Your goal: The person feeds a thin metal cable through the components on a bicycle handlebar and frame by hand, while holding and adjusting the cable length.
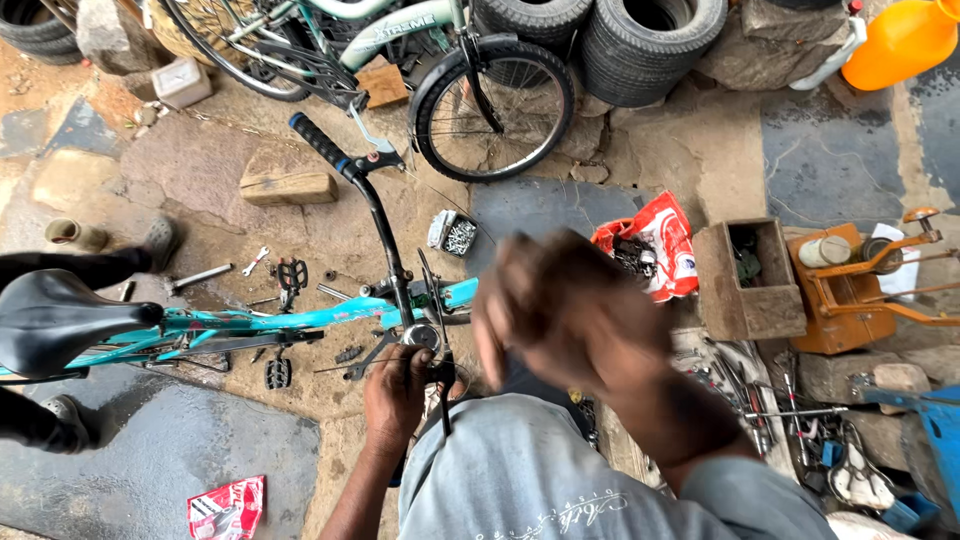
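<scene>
Your left hand (395,395) fingers wrapped on the turquoise bike (300,322) stem, w/ the frame lying sideways. Right hand (560,320) raised, motion-blurred; can't tell finger state.

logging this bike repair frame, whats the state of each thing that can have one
turquoise bicycle: lying on its side, front wheel off
left hand: gripping the fork end
right hand: raised, blurred, empty as far as shows
wooden box: open on top, parts inside
red bag: open, dark parts inside
white bicycle: upright, wheels on
tyres: stacked
</scene>
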